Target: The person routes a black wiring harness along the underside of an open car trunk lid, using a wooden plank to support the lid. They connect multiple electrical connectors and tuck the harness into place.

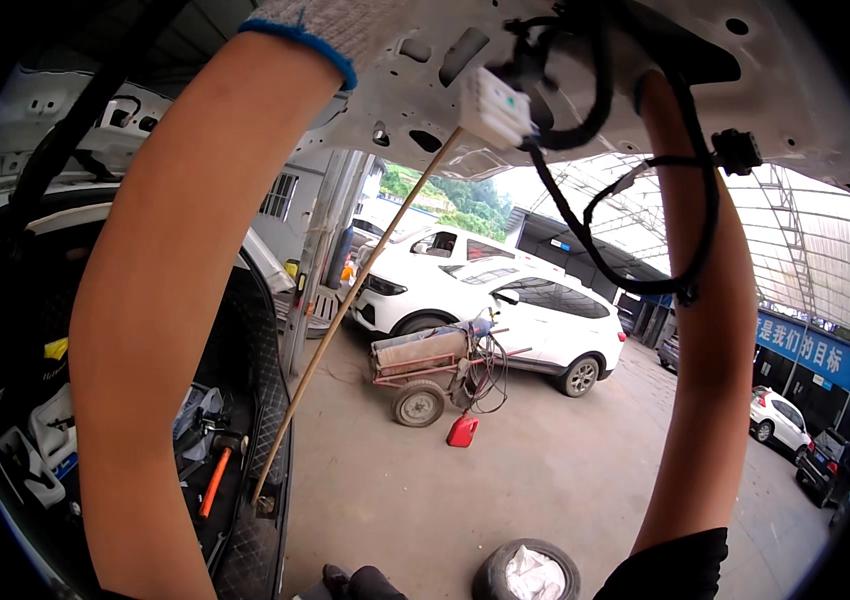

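Both my arms reach up to the underside of a raised white tailgate (795, 110). My left hand (330, 25), in a pale knit glove with a blue cuff, is at the top edge; its fingers are out of sight. Dark cables and the panel mostly cover my right hand (629, 70), so I cannot see its fingers. A black wiring harness (585, 235) hangs in a loop across my right forearm, with a black connector (736, 152) beside it. Near the cables is a white plastic block (495, 108), slightly blurred. A thin wooden stick (345, 305) slants from that block down to the trunk edge.
The open trunk (270, 420) at left holds an orange-handled hammer (216, 482) and white plastic parts (50, 430). Beyond stand a cylinder cart (420, 365), a red jerrycan (463, 431) and a white car (545, 315). A tire (493, 580) lies on the floor below.
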The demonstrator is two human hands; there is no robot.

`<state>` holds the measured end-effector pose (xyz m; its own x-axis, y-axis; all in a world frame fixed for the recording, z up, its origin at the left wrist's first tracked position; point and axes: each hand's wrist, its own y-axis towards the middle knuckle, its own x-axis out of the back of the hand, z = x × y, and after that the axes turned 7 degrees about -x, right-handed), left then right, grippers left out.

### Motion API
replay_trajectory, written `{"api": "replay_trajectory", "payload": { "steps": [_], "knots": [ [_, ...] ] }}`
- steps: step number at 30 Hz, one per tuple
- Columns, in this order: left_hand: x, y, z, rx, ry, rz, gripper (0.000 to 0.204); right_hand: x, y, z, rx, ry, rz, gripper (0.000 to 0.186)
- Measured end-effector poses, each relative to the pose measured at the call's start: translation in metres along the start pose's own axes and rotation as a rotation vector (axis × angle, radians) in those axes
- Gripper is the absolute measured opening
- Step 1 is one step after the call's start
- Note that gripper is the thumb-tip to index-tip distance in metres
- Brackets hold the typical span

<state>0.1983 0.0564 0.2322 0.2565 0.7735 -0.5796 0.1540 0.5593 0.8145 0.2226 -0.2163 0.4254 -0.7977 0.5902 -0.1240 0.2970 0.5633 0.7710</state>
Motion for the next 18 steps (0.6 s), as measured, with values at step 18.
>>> {"api": "replay_trajectory", "payload": {
  "steps": [18],
  "knots": [
    [-0.001, -0.003, 0.009, -0.146, -0.247, -0.027, 0.036, 0.012, -0.014, -0.034, -0.031, -0.098, -0.013, 0.027]
  ]
}}
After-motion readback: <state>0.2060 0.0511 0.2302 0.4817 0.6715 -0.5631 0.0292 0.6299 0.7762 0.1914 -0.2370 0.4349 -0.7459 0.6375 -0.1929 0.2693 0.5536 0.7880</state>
